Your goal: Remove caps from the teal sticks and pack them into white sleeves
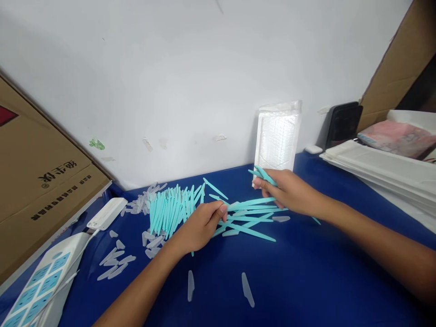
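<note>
My right hand (288, 190) is closed around a few teal eyebrow razors (264, 175), whose ends stick out past the thumb. It is above the right end of a loose, crossed heap of razors (252, 220). At that heap's left side my left hand (204, 222) is closed in a pinch on the end of a teal razor (238, 206); its curled fingers are partly hidden. Left of this hand lies a dense row of teal razors (170, 209). Translucent blade caps (138, 204) lie around the row, and two single caps (190, 285) (248, 289) are nearer me.
A white power strip (76, 254) and white adapter (107, 213) lie at left beside a cardboard box (41, 181). A silvery bubble mailer (277, 136) leans on the wall. Stacked white mailers (368, 168) and a black object (344, 122) stand at right.
</note>
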Demonstrator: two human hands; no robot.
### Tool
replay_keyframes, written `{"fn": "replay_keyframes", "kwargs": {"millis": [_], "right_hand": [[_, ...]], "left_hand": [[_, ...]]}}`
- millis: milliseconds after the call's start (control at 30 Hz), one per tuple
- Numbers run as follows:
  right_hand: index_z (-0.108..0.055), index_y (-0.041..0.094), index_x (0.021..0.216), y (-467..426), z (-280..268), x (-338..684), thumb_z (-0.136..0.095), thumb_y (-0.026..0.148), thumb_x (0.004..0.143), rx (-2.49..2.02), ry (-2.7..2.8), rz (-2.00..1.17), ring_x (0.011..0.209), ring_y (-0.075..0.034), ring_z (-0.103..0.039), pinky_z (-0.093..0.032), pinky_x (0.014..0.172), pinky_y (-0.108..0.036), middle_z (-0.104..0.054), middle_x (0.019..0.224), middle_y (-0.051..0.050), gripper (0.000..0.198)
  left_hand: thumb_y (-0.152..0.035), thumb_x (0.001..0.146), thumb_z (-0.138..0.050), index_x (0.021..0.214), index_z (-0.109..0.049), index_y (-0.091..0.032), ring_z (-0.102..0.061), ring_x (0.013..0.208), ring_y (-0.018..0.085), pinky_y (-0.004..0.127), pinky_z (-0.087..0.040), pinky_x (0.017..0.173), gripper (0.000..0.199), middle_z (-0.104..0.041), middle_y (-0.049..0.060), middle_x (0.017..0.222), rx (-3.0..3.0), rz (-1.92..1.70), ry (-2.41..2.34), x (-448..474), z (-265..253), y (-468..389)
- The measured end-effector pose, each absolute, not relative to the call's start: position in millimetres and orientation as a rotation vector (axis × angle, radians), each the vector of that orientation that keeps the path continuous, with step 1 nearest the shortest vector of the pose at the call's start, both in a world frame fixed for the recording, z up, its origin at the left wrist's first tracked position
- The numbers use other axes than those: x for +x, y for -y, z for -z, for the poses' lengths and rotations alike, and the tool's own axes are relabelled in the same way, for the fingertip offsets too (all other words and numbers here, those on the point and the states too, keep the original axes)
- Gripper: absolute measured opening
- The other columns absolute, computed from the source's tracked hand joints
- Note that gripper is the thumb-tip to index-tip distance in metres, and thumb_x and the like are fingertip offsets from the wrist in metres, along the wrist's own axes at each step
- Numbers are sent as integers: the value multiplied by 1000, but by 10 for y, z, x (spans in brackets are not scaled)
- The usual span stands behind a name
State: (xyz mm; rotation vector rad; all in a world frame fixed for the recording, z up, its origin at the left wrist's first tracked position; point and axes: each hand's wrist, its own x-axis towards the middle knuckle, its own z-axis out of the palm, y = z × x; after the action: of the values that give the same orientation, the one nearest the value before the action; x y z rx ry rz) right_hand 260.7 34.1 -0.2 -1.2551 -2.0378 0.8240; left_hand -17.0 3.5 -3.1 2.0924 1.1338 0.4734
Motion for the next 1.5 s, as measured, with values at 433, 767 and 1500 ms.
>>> {"fn": "replay_keyframes", "kwargs": {"millis": [433, 767, 1500], "right_hand": [[-64, 25, 87, -276, -151, 2596, -66, 58, 93, -1159, 1405, -328, 61, -20, -50, -39, 62, -35, -52, 65, -1, 34], [-60, 26, 96, -306, 64, 2454, -73, 46, 86, -1159, 1369, -565, 58, -18, -48, -44, 60, -34, -51, 67, 3, 26], [-60, 21, 107, -389, 204, 2498, -38, 63, 105, -1154, 1889, -820, 65, -18, -53, -42, 64, -31, -54, 71, 2, 47]], "left_hand": [[-48, 109, -29, 80, -48, -20, -38, 65, 14, 30, -31, 64, 44, -45, -3, 72, 2102, -356, -1172, -241, -25, -87], [-47, 109, -30, 81, -52, -20, -42, 65, 14, 29, -33, 64, 45, -48, -2, 72, 2103, -352, -1191, -222, -32, -79], [-38, 108, -33, 119, -56, -21, -31, 60, 13, 28, -30, 56, 31, -44, -3, 79, 1780, -683, -1134, -280, 63, -97]]}}
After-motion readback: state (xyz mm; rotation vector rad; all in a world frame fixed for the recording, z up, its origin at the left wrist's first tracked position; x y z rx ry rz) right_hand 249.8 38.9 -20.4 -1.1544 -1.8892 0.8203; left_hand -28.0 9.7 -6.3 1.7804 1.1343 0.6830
